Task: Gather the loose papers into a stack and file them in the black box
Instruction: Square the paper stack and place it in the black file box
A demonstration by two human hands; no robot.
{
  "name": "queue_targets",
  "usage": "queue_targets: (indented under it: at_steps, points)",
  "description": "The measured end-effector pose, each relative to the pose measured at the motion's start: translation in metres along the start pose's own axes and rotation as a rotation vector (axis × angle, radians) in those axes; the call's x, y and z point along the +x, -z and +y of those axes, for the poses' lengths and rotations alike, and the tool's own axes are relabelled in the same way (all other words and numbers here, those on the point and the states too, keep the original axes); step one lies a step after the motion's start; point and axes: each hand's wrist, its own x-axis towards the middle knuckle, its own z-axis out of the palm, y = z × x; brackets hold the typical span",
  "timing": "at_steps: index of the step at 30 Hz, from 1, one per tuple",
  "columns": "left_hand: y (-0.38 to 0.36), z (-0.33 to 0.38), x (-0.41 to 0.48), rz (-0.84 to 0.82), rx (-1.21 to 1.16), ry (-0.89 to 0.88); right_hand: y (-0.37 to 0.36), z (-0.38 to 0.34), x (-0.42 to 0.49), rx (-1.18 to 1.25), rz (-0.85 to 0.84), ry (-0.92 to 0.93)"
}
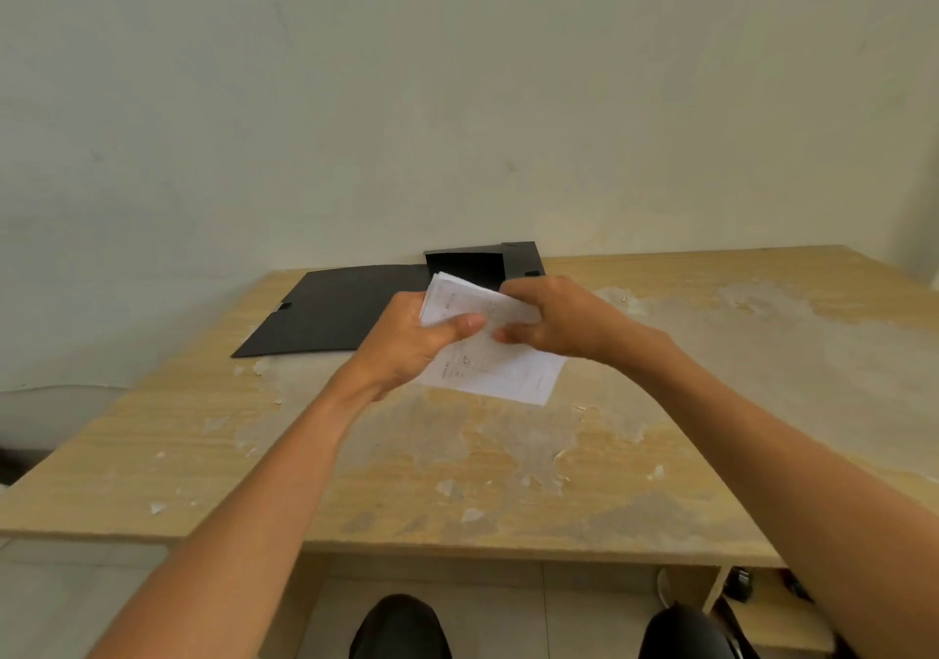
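Observation:
A stack of white printed papers is held above the worn wooden table, tilted, its near corner hanging over the tabletop. My left hand grips the stack's left edge, thumb on top. My right hand grips its right side, fingers curled over the sheets. Just behind the papers stands the black box, open toward me, with its flat black lid flap lying spread on the table to the left. The inside of the box looks dark; I cannot tell whether anything lies in it.
A pale wall rises directly behind the table's far edge. The tabletop's veneer is peeled in patches. Below the near edge are my knees and a lower shelf at the right with dark items.

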Motion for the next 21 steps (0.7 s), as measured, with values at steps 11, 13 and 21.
queue_targets:
  at_steps: [11, 13, 21]
  points:
    - [-0.032, -0.046, -0.017, 0.191, -0.307, 0.091, -0.050, 0.047, -0.036, 1.010, 0.147, -0.257]
    - [-0.036, -0.057, -0.021, 0.218, -0.179, 0.057, -0.063, 0.054, -0.041, 0.967, 0.139, -0.274]
    - [-0.044, -0.070, -0.023, 0.360, -0.028, -0.160, -0.071, 0.060, -0.039, 0.835, 0.222, -0.201]
